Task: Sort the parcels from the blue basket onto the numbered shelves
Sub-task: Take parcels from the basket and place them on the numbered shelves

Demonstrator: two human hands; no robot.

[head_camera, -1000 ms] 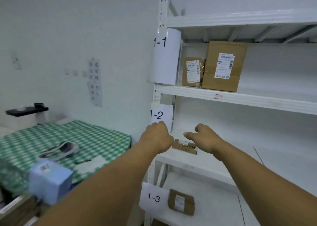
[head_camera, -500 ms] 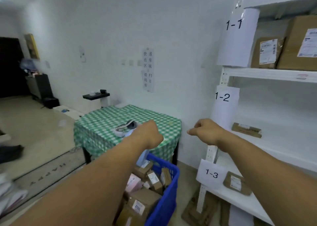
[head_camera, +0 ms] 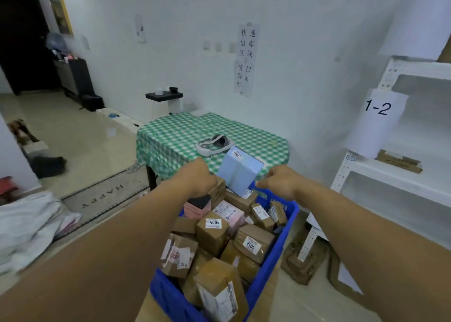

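Most of the view to the left is bare pale floor point(head_camera: 92, 136), running back to a dark doorway, with a heap of white bags point(head_camera: 26, 226) at its near left edge. White shelves point(head_camera: 390, 177) fill the right side. Their perforated corner post carries a paper sign point(head_camera: 377, 121) reading 1-2, and the board beside it holds one flat brown parcel point(head_camera: 399, 161) lying just behind the front edge. The rest of that board is open.

A table point(head_camera: 175, 136) under a green checked cloth stands against the back wall, its near edge just beyond the far end of the basket. A strip of floor separates the table's right corner from the shelf post.

The blue basket point(head_camera: 275, 253) sits in front of the person, between the table and the shelves, heaped above its rim with brown and pink parcels. A doormat point(head_camera: 105, 197) lies to the basket's left, and flattened cardboard point(head_camera: 300, 260) lies at the foot of the shelf post, close to the basket's right wall.

A light blue box point(head_camera: 240, 170) stands tilted at the far end of the pile, rising over the rim toward the table edge. Nearer lie a parcel marked 4004 point(head_camera: 212, 233) and one marked 3012 point(head_camera: 253, 243). A white headset point(head_camera: 212, 144) rests on the cloth behind the blue box.

Both arms reach over the pile. The left hand point(head_camera: 199, 178) hangs just left of the blue box and the right hand point(head_camera: 280, 182) just right of it, above the far rim. Each hand shows its back with the fingers curled under, and I cannot tell whether they touch or hold anything.
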